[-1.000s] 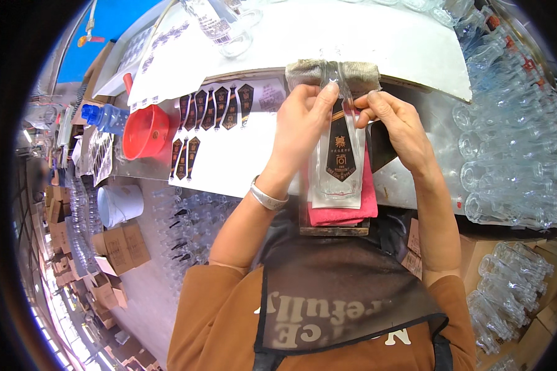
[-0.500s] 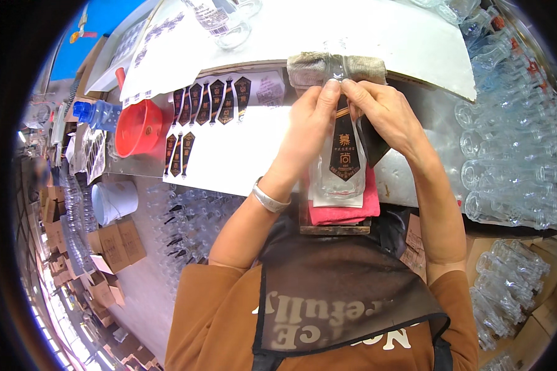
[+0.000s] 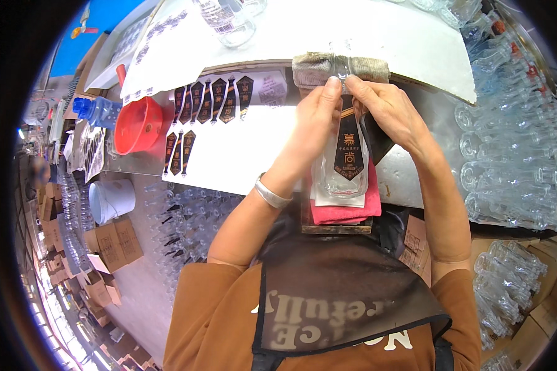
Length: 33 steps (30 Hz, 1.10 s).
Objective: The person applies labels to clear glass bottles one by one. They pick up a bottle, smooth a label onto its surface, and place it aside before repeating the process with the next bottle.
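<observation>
A clear glass bottle (image 3: 323, 183) lies with its base toward me and its neck on a rolled beige towel (image 3: 310, 69). A black tie-shaped label (image 3: 349, 143) with orange print runs down its upper side. My left hand (image 3: 317, 116) is closed along the bottle's left side near the neck, thumb pressed at the label's narrow top. From the right, my right hand (image 3: 391, 112) grips the same part, its thumb beside the other. The fingers beneath are partly hidden. Under the base are a white pad and a folded pink cloth (image 3: 346, 214).
Left of the bottle lies a white sheet (image 3: 220, 157) bearing several black labels. Beyond it stand a red plastic container (image 3: 138, 127) and a blue-capped bottle (image 3: 99, 113). Rows of glass bottles (image 3: 510, 167) line the right side. A white bucket (image 3: 112, 201) is on the floor at left.
My thumbs have moved slightly apart at the top of the label. The bottle and both hands appear a little farther right, and the view has shifted slightly.
</observation>
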Available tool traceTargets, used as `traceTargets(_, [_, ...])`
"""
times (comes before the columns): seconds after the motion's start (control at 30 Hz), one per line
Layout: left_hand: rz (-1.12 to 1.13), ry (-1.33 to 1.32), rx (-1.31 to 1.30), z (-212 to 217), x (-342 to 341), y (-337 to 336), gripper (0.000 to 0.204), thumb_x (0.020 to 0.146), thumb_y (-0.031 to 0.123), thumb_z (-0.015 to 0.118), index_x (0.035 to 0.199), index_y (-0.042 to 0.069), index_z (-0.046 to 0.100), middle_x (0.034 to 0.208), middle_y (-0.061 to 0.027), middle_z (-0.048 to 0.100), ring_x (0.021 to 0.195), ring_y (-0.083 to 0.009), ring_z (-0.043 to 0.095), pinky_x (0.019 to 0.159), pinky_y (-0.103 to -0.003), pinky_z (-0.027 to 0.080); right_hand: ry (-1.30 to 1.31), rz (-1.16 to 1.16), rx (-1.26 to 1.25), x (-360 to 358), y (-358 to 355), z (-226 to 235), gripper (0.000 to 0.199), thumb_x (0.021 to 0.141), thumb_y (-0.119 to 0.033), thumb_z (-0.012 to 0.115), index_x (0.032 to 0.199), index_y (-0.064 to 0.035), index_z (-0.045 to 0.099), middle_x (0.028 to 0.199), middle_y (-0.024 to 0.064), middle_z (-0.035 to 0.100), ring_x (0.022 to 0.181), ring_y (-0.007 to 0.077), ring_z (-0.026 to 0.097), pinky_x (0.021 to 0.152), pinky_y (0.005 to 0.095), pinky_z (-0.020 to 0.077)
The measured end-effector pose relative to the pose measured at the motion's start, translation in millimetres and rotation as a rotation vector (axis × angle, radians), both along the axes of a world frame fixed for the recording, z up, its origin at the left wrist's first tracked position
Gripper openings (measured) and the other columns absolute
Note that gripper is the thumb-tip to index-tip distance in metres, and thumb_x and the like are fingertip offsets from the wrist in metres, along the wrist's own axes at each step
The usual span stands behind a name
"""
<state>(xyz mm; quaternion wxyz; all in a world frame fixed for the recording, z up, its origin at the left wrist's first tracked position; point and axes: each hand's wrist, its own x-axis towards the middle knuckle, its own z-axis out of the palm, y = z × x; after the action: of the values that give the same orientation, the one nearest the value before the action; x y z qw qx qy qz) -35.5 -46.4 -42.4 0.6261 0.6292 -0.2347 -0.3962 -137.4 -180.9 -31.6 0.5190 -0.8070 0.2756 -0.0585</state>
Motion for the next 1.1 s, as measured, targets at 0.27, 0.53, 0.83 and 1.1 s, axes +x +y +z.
traceTargets(0.27, [-0.048, -0.095, 0.113, -13, 20, -4, 0.064, 0.095, 0.063, 0.058, 0.079, 0.002, 0.063, 0.070, -0.0047, 0.061, 0.062, -0.0115, 0.060, 0.057, -0.026, 0.049, -0.142, -0.170, 0.329, -45, -13, -2, 0.058, 0.106, -0.051, 0.045, 0.115, 0.0013, 0.068, 0.085, 0.0007, 0.067, 0.083, 0.0070, 0.062, 0.080, 0.0214, 0.0477])
traceTargets(0.53, [-0.065, -0.022, 0.150, 5, 13, 1, 0.066, 0.102, 0.062, 0.044, 0.104, -0.001, 0.065, 0.073, 0.0017, 0.055, 0.065, -0.0072, 0.050, 0.062, -0.021, 0.045, -0.466, -0.225, 0.139, -40, -1, 19, 0.034, 0.092, -0.009, 0.061, 0.124, 0.0017, 0.062, 0.108, 0.0052, 0.067, 0.095, 0.0121, 0.064, 0.085, 0.0262, 0.0526])
traceTargets(0.83, [0.022, 0.060, 0.076, -7, 19, 45, 0.076, 0.104, 0.062, 0.034, 0.124, -0.008, 0.057, 0.112, -0.0168, 0.068, 0.094, -0.0213, 0.070, 0.082, -0.033, 0.057, -0.440, -0.054, -0.315, -2, -6, 42, 0.029, 0.092, -0.004, 0.060, 0.119, -0.0031, 0.068, 0.102, 0.0035, 0.071, 0.090, 0.0102, 0.064, 0.083, 0.0246, 0.0532])
traceTargets(1.1, [-0.313, -0.682, -0.124, -18, 4, 92, 0.125, 0.072, 0.037, 0.089, 0.161, 0.002, 0.008, 0.158, -0.0254, 0.032, 0.146, -0.0348, 0.035, 0.119, -0.046, 0.031, -0.698, 0.283, -0.816, -20, 39, 37, 0.026, 0.070, 0.002, 0.067, 0.095, -0.0056, 0.068, 0.088, 0.0080, 0.066, 0.083, 0.0289, 0.062, 0.076, 0.0396, 0.0528])
